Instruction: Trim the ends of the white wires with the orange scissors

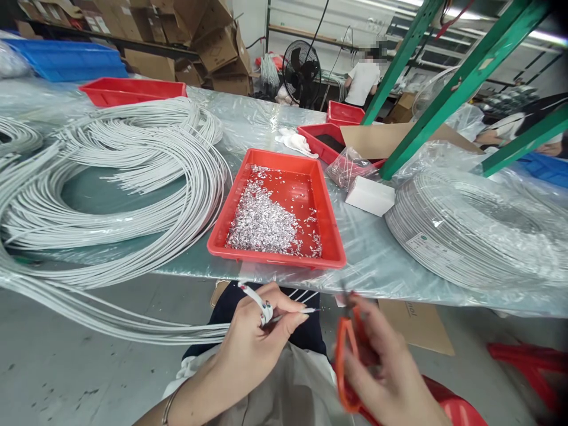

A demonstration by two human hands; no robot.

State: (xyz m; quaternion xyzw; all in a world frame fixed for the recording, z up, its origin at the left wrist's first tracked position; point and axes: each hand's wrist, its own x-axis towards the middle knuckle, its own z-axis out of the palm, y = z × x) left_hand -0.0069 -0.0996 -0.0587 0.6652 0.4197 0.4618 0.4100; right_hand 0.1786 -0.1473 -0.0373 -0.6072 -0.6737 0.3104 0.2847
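The shallow red plastic tray (288,260), holding a heap of small silvery pieces (261,222), sits at the near edge of the plastic-covered table (266,121). Below the tray's near rim, the left hand (261,331) pinches the tip of a thin white cable (306,310) between thumb and forefinger; a white band with coloured specks (265,310) loops around a finger. To the right of that, also nearer than the tray, the right hand (386,361) grips orange-handled scissors (348,349), their dark blades pointing away from the body; they are blurred, so the blades seem slightly parted, though this is hard to tell. Left of the tray lie large loose coils of white cable (190,195), some strands running down towards the left hand. Right of the tray are a small white box (370,196) and a big plastic-wrapped cable coil (444,236). Well beyond the tray, a person in a white top (360,83) stands near a black fan (302,71).
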